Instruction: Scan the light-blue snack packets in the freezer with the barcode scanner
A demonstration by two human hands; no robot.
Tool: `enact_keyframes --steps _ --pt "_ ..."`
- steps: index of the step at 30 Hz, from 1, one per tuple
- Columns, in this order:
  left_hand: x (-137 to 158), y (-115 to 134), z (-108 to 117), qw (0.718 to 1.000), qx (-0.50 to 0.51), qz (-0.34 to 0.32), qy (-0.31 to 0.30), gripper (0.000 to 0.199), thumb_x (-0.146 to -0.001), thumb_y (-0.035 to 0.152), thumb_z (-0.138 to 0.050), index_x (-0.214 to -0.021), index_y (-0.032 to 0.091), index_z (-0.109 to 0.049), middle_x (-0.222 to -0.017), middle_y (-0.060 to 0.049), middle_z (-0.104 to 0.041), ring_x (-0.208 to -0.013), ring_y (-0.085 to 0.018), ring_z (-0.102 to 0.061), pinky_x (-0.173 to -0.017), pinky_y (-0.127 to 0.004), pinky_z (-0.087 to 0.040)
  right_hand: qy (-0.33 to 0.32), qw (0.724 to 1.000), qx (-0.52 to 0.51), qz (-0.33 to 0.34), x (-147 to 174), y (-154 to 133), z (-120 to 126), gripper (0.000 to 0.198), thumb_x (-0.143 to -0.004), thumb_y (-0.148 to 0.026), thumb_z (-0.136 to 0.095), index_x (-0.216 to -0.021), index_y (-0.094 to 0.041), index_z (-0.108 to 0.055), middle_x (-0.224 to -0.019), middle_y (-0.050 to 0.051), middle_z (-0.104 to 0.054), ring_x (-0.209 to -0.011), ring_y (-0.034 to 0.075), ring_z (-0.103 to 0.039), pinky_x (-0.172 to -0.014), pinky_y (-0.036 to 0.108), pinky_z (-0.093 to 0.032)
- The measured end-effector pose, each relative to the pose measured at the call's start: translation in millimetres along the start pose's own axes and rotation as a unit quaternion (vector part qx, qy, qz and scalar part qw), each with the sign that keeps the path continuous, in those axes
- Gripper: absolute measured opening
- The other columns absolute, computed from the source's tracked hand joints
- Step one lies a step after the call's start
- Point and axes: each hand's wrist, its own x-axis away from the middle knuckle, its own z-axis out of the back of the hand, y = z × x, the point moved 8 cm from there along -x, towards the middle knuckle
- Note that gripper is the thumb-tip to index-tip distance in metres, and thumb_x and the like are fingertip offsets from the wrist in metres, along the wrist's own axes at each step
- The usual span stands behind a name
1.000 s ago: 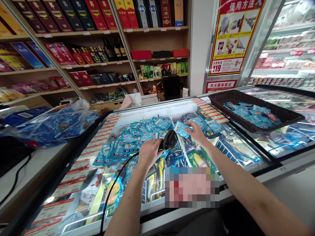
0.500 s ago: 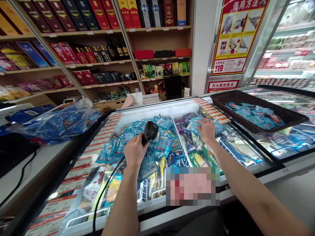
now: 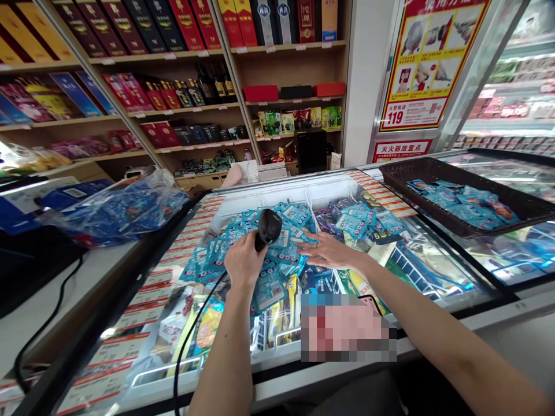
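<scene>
My left hand (image 3: 243,261) is wrapped round the handle of a black barcode scanner (image 3: 269,226), its head tilted over a spread of blue packets (image 3: 271,289). The packets lie on the glass top of a chest freezer (image 3: 150,370). At the right edge of that spread, my right hand (image 3: 327,249) reaches in from the right with fingers stretched out and apart, over or touching the packets there. A smaller group of the same blue packets (image 3: 353,222) lies farther right on the glass. The scanner's black cable (image 3: 193,329) runs down past my left forearm.
A dark basket (image 3: 472,185) with more blue packets stands at the right. To the left is a clear plastic bag (image 3: 143,199) of blue packets. A pixelated patch (image 3: 349,328) covers something at the front edge. Shelves of boxed goods (image 3: 277,92) stand behind.
My right hand has left the smaller group of packets and moved left to the larger spread, its fingers now extended. The left hand keeps the scanner. The view has shifted slightly.
</scene>
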Motion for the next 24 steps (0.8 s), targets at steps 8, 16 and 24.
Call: enact_keyframes --steps 8,16,24 --pt "0 0 -2 1.0 -0.007 0.001 -0.009 0.036 -0.083 0.042 -0.049 -0.112 0.022 -0.056 -0.098 -0.008 -0.067 -0.089 -0.025 -0.062 -0.069 -0.032 -0.042 0.091 0.981 0.071 -0.155 22 36 27 0.043 -0.088 -0.057 -0.04 -0.098 -0.023 -0.066 -0.104 0.007 -0.066 -0.106 0.023 -0.055 -0.095 0.044 -0.037" --pt "1 7 -3 1.0 -0.008 -0.01 -0.01 0.034 -0.082 0.04 -0.051 -0.111 0.022 -0.057 -0.095 -0.008 -0.067 -0.088 -0.025 -0.062 -0.069 -0.031 -0.042 0.146 0.938 0.165 -0.266 27 44 22 0.065 -0.067 -0.077 -0.051 -0.091 -0.018 -0.063 -0.097 0.017 -0.061 -0.103 0.034 -0.052 -0.091 0.051 -0.038" --pt "1 13 -8 0.999 -0.011 -0.034 -0.024 0.034 -0.081 0.04 -0.052 -0.11 0.022 -0.057 -0.097 -0.007 -0.068 -0.088 -0.024 -0.062 -0.069 -0.031 -0.042 0.171 0.927 -0.038 -0.332 39 79 20 0.041 -0.067 -0.051 -0.069 -0.092 -0.021 -0.055 -0.091 0.006 -0.062 -0.088 0.023 -0.059 -0.081 0.04 -0.047"
